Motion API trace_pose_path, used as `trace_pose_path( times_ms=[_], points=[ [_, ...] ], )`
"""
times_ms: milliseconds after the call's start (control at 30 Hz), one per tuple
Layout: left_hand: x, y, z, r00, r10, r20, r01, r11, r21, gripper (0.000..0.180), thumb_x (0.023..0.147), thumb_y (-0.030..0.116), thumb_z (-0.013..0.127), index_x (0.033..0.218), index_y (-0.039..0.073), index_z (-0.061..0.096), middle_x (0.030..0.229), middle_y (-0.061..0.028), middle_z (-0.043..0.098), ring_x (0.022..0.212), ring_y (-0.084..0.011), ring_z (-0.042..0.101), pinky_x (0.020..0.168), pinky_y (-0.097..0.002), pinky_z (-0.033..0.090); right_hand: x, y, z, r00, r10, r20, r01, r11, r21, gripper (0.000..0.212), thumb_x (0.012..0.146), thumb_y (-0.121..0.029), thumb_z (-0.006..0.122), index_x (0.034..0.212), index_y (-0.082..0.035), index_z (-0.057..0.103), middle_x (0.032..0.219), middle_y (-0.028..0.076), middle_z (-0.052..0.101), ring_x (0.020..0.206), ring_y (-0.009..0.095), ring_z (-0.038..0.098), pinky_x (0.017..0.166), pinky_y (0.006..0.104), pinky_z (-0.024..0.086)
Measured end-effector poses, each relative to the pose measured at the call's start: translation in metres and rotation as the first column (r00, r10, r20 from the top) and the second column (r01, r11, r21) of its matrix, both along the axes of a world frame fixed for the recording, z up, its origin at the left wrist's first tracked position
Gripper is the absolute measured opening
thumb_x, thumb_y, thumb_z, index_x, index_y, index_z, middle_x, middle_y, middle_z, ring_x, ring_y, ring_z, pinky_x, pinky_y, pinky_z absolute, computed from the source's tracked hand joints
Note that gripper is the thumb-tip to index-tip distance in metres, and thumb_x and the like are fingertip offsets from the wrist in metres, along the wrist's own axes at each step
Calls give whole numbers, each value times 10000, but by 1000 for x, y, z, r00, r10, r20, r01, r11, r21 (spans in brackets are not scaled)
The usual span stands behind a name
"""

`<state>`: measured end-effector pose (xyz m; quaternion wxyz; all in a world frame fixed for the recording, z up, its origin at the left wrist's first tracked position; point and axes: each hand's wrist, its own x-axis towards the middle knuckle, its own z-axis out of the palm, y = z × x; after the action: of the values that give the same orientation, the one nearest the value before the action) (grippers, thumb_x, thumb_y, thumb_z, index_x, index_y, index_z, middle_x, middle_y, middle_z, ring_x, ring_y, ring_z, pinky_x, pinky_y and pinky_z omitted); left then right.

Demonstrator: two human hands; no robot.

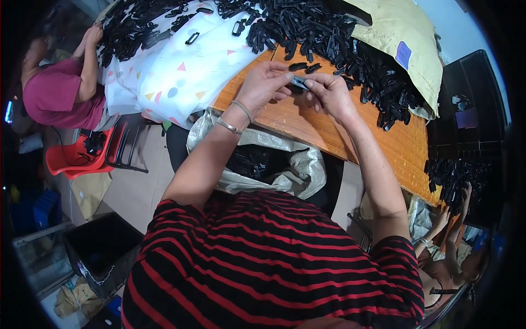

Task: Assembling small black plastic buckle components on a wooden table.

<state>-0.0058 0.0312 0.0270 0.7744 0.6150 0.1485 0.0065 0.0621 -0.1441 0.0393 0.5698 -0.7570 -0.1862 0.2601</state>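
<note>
Over the near side of the wooden table (pixel 307 122), both my hands meet at a small dark plastic piece (pixel 299 83) with a greyish top. My left hand (pixel 263 85), with bangles at its wrist, pinches the piece's left end. At the other end, the thumb and fingers of my right hand (pixel 332 94) are closed on it. The fingers hide much of its shape. Just beyond lie a couple of loose black plastic pieces (pixel 312 68), in front of a large heap of similar black pieces (pixel 298 24).
A silvery woven sack (pixel 309 172) with black contents hangs open below the table edge. A white patterned sheet (pixel 175 77) covers the left side. One person (pixel 60 90) sits at far left near a red chair (pixel 76 159); another's hands (pixel 466 197) work at right. A yellowish sack (pixel 400 33) stands behind.
</note>
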Motion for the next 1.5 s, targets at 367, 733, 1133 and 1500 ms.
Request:
trace_pose_path(
  times_ms=[367, 733, 1133, 1500],
  points=[
    [10, 5, -22, 1000, -15, 11, 12, 968, 251, 170, 831, 137, 673, 867, -21, 619, 702, -50, 625, 578, -89, 598, 518, -206, 486, 20, 3, -24, 999, -18, -29, 16, 997, -69, 197, 876, -140, 648, 759, -20, 545, 580, 50, 605, 420, 85, 539, 375, 214, 422],
    [16, 3, -38, 999, 19, 45, -45, 719, 694, 212, 736, 226, 725, 769, 32, 645, 742, -110, 665, 724, -253, 652, 680, -354, 510, 22, 10, -22, 999, -19, -41, 8, 971, -238, 209, 872, -135, 652, 755, -19, 525, 566, 57, 580, 390, 104, 516, 346, 229, 390],
    [-18, 32, -18, 901, -432, -43, 342, 644, 684, 175, 807, 197, 684, 814, 24, 662, 664, -50, 624, 640, -99, 569, 629, -279, 479, -31, -14, -12, 920, 376, -115, -393, 881, -262, 218, 854, -142, 670, 712, -15, 564, 565, 71, 574, 532, 120, 583, 481, 295, 465],
    [85, -1, -16, 996, 49, 79, -91, 319, 943, 221, 783, 279, 666, 860, 73, 687, 825, -144, 675, 807, -332, 643, 722, -413, 515, 43, 36, -25, 500, 271, 822, 275, 851, -448, 144, 743, -97, 618, 877, -44, 616, 968, 210, 570, 748, 389, 624, 659, 459, 514]
  ],
)
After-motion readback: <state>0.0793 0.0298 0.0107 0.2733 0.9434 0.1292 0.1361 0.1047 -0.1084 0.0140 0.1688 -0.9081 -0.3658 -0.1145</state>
